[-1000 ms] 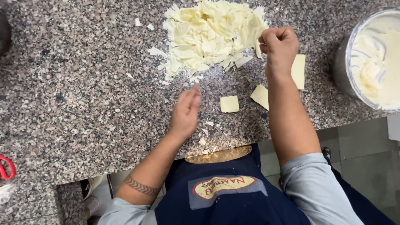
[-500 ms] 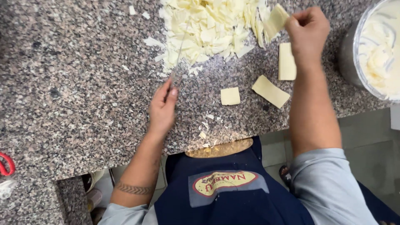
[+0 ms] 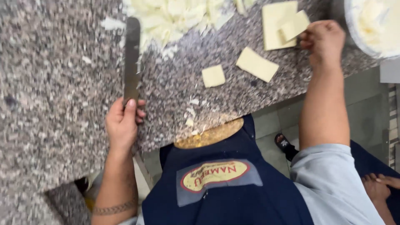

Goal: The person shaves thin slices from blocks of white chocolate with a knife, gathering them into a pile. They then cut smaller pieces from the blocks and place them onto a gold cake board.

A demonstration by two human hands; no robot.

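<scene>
My left hand [image 3: 122, 124] grips the handle of a long knife [image 3: 132, 54] whose blade lies across the speckled granite counter [image 3: 54, 83] and reaches the edge of a heap of chopped pale pieces [image 3: 175, 16]. At the upper right my right hand [image 3: 323, 41] pinches a small pale yellow slice [image 3: 294, 26] that rests on a larger slice [image 3: 275, 25]. Two more flat slices lie between the hands, a small square one [image 3: 213, 76] and a longer one [image 3: 257, 64].
A round metal bowl [image 3: 373, 25] with white shreds stands at the top right corner. Small crumbs dot the counter near its front edge [image 3: 191, 121]. Below the edge are my dark blue apron [image 3: 225, 183], a tiled floor and a sandalled foot [image 3: 285, 146].
My left hand slid back along the counter and now holds the knife by its handle. My right hand carried a slice from the heap's edge down onto the larger slice at the right.
</scene>
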